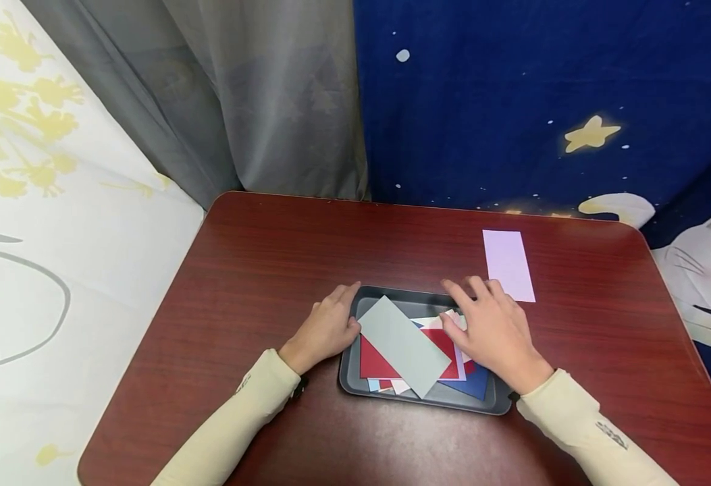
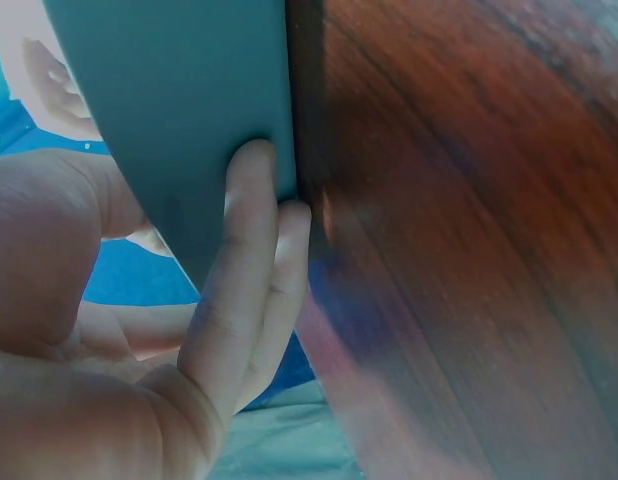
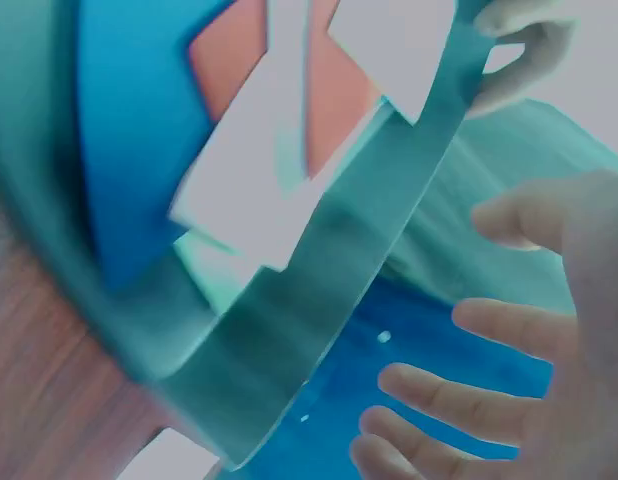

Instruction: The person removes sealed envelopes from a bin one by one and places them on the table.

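Note:
A dark grey tray lies on the table with overlapping paper cards in it. On top is a pale grey-green card, set at a slant across a red card. A blue card shows toward the right end. My left hand grips the tray's left edge; in the left wrist view its fingers press the outer wall. My right hand hovers above the tray's right part, fingers spread and holding nothing, as the right wrist view also shows. It hides some cards below.
A pale lilac card lies on the brown wooden table, beyond the tray's right back corner. Grey curtain and a blue printed cloth hang behind the table. White cloth hangs at the left.

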Demonstrator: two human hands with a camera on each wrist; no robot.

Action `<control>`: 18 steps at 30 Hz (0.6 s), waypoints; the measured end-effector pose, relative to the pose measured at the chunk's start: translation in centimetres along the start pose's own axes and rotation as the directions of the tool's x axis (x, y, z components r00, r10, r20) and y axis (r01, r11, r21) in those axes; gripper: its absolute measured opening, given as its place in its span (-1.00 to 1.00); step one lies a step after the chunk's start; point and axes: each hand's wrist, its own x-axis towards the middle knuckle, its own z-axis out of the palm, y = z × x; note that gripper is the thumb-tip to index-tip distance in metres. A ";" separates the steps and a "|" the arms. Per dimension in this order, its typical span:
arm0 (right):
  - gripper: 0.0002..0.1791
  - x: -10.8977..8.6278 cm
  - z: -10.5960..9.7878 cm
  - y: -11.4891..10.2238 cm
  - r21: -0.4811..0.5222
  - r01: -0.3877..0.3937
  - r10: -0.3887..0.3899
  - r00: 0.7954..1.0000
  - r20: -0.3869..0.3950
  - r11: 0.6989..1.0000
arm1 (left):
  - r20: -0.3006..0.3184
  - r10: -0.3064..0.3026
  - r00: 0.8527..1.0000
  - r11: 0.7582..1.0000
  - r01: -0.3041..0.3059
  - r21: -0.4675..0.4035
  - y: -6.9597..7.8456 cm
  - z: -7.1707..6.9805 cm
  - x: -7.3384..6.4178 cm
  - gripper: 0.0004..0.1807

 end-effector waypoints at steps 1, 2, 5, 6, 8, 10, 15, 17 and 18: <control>-0.30 -0.1 -0.1 -0.3 0.001 0.008 -0.008 1.000 0.008 1.000 | 0.010 -0.013 1.000 1.000 0.013 -0.006 0.6 -0.4 -0.1 -0.23; -0.30 -0.2 -0.1 -0.6 -0.001 0.019 -0.019 1.000 0.016 1.000 | 0.015 -0.018 1.000 1.000 0.018 -0.001 0.6 -0.4 0.0 -0.23; -0.33 -0.5 -0.1 -1.6 -0.005 0.063 -0.062 0.998 0.026 0.998 | 0.035 -0.047 0.998 0.999 0.046 0.019 1.5 -0.9 0.1 -0.23; -0.34 -0.5 -0.1 -1.9 -0.007 0.082 -0.082 0.996 0.028 0.997 | 0.039 -0.050 0.998 0.998 0.049 0.025 1.5 -1.0 0.1 -0.22; -0.37 -0.6 0.1 -2.5 -0.011 0.124 -0.124 0.992 0.035 0.992 | 0.042 -0.054 0.998 0.998 0.052 0.035 1.6 -0.9 0.1 -0.23; -0.37 -0.7 0.3 -3.1 -0.003 0.167 -0.167 0.985 0.047 0.986 | 0.044 -0.058 0.997 0.998 0.057 0.036 1.7 -1.0 0.2 -0.22; -0.30 -1.3 1.0 -4.6 0.058 0.251 -0.255 0.962 0.092 0.966 | 0.049 -0.072 0.996 0.997 0.071 0.025 1.9 -1.2 0.0 -0.22; -0.28 -1.5 1.3 -5.1 0.082 0.270 -0.278 0.955 0.102 0.959 | 0.050 -0.076 0.996 0.997 0.075 0.025 1.9 -1.2 0.0 -0.22; -0.28 -1.5 1.5 -5.3 0.086 0.281 -0.289 0.951 0.106 0.956 | 0.051 -0.076 0.996 0.997 0.075 0.026 1.9 -1.2 -0.1 -0.22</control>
